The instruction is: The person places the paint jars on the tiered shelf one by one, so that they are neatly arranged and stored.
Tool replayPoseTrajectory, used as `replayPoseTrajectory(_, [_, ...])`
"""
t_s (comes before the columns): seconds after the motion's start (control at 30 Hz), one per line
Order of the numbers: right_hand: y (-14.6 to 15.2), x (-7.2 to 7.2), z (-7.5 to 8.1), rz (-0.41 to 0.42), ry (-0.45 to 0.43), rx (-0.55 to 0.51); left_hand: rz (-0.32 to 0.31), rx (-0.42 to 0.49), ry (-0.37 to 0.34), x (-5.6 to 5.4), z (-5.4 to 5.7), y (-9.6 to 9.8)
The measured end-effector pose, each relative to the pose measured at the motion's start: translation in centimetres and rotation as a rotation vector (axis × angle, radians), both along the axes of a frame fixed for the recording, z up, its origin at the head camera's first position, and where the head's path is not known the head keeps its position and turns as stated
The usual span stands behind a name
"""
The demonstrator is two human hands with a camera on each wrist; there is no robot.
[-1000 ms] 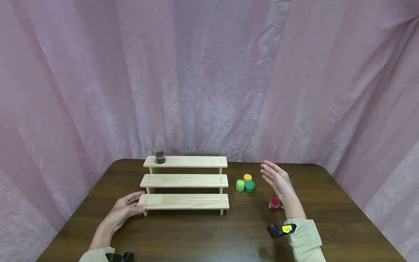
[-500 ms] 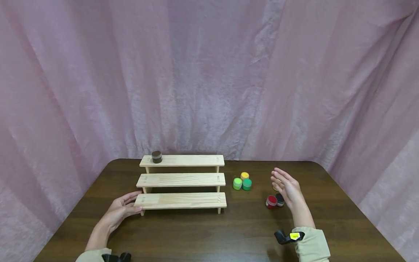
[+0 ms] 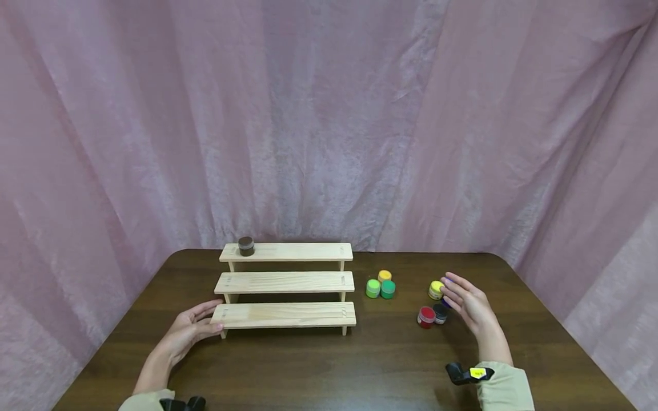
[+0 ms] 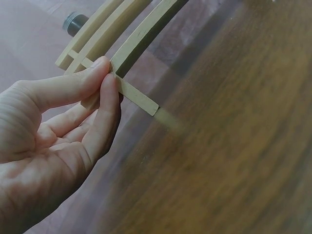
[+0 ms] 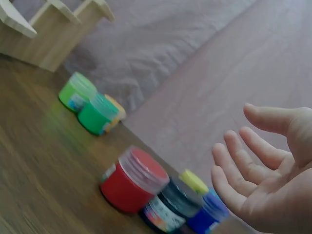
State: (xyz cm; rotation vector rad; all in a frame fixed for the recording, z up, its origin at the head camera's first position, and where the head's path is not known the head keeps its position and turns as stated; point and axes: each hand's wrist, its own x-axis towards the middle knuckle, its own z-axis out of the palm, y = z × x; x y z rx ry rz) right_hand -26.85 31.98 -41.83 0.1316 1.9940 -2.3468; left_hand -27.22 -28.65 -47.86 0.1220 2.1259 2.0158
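My left hand (image 3: 180, 334) pinches the left end of the lowest board of a three-tier wooden display stand (image 3: 283, 315); thumb and forefinger meet there in the left wrist view. On the top tier, toward its left end, is a dark brown paint jar (image 3: 246, 246). My right hand (image 3: 474, 308) is held over the right side of the table, fingers loosely extended and holding nothing. Close to it stand a yellow jar (image 3: 435, 290), a red jar (image 3: 426, 317), a black jar (image 3: 440, 314) and a blue jar (image 5: 208, 212), which the hand partly hides in the head view.
Between the stand and the right hand, a light green jar (image 3: 373, 288), a green jar (image 3: 388, 289) and an orange-yellow jar (image 3: 384, 275) are grouped together. A pink curtain (image 3: 329, 125) hangs behind the brown wooden table (image 3: 319, 371).
My right hand has moved right and toward me, uncovering the black and yellow jars. The left hand keeps its grip on the stand. The head view has shifted slightly.
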Motion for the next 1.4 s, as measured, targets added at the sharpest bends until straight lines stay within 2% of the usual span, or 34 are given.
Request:
replayPoseTrajectory(0.13, [1.2, 0.1, -0.8, 0.048, 0.009, 0.055, -0.014, -0.004, 0.007, 0.0, 0.0, 0.0])
replayPoseTrajectory(0.33, [2.4, 0.3, -1.8, 0.140, 0.013, 0.110, 0.005, -0.016, -0.016, 0.1, 0.1, 0.2])
replayPoseTrajectory(0.47, [3.1, 0.3, -2.5, 0.201, 0.018, 0.080, 0.012, -0.023, -0.016, 0.1, 0.1, 0.2])
replayPoseTrajectory(0.7, [4.0, 0.2, -3.9, 0.328, 0.084, 0.021, 0.000, -0.028, -0.015, 0.0, 0.1, 0.2])
replayPoseTrajectory(1.0, [4.2, 0.5, -5.1, 0.270, 0.023, 0.082, 0.000, -0.024, -0.023, 0.1, 0.1, 0.2])
replayPoseTrajectory(1.23, [4.2, 0.5, -5.7, 0.268, 0.046, 0.285, 0.003, -0.023, -0.018, 0.2, 0.1, 0.2])
replayPoseTrajectory(1.4, [4.0, 0.4, -5.8, 0.266, 0.024, 0.367, -0.013, -0.035, -0.007, 0.1, 0.1, 0.0])
